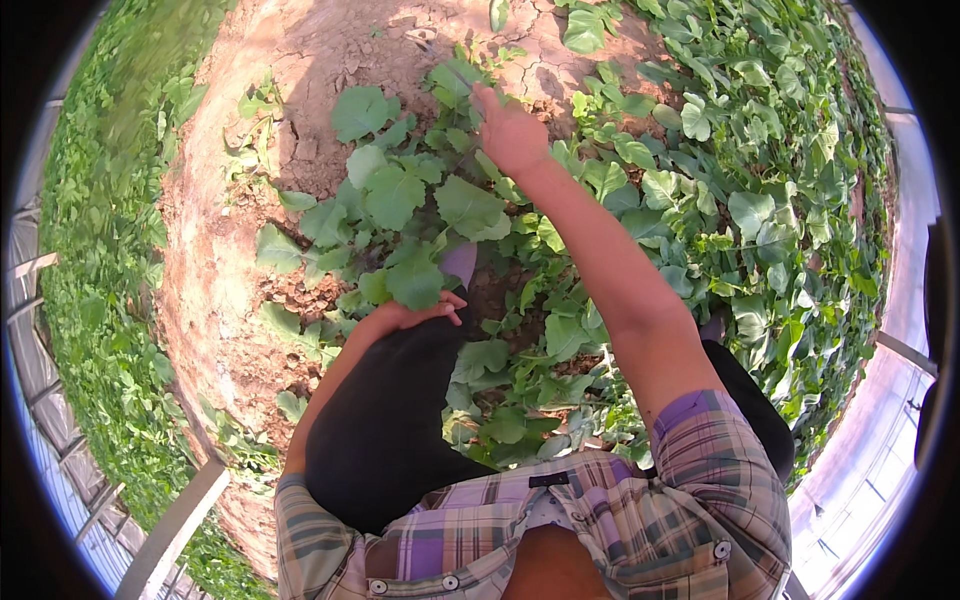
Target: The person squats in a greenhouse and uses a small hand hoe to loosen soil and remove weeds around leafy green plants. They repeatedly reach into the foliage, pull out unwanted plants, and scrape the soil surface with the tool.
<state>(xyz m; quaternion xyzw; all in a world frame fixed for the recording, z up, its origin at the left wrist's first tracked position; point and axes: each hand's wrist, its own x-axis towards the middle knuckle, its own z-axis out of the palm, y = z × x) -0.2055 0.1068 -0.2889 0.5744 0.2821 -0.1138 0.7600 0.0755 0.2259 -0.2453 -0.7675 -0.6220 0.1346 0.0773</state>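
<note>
My right hand reaches out over the leafy plants at the top middle, its fingers closed around what looks like a slim hand tool. The tool's thin grey shaft runs up and left among the leaves towards a pale head at the bare soil; blur and leaves hide its exact kind. My left hand lies by my bent left knee, under a broad green leaf. Leaves partly cover this hand, so its grip is unclear. Between the two hands stands a clump of broad-leaved green plants.
Cracked, dry soil stretches along the left, with uprooted or wilting greens lying on it. Dense leafy crops grow on the right, more greens at far left. A pale post stands at lower left. My dark-trousered knee is close by.
</note>
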